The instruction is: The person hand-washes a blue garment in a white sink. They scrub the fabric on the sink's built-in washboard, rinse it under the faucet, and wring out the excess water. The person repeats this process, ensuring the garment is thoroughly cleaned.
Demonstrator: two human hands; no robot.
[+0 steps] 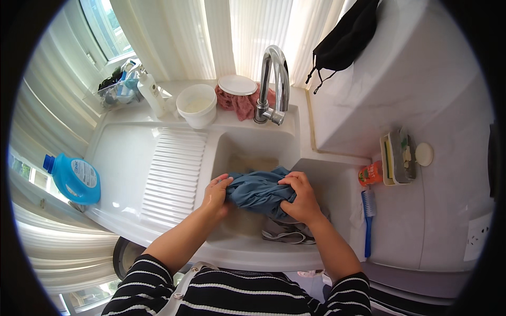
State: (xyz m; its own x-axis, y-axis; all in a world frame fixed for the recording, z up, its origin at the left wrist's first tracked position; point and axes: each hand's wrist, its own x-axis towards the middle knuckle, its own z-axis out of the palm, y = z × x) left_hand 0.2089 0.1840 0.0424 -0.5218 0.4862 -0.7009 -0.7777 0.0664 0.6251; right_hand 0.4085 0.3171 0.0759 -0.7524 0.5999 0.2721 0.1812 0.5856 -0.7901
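Note:
A bunched blue cloth, perhaps a garment, is held up between my two hands over the white sink basin. My left hand grips its left end, fingers curled round it. On the opposite end my right hand is closed, thumb on top of the folds. Below and to the right, a grey-brown cloth with white edging lies in the basin, partly hidden by the blue cloth and my right arm. Cloudy water shows at the bottom of the basin. The chrome tap stands behind it.
Left of the basin is a ribbed washboard, with a blue detergent jug beyond. Behind stand a white pump bottle, a white bucket and a reddish cloth. A blue brush and an orange container are at right.

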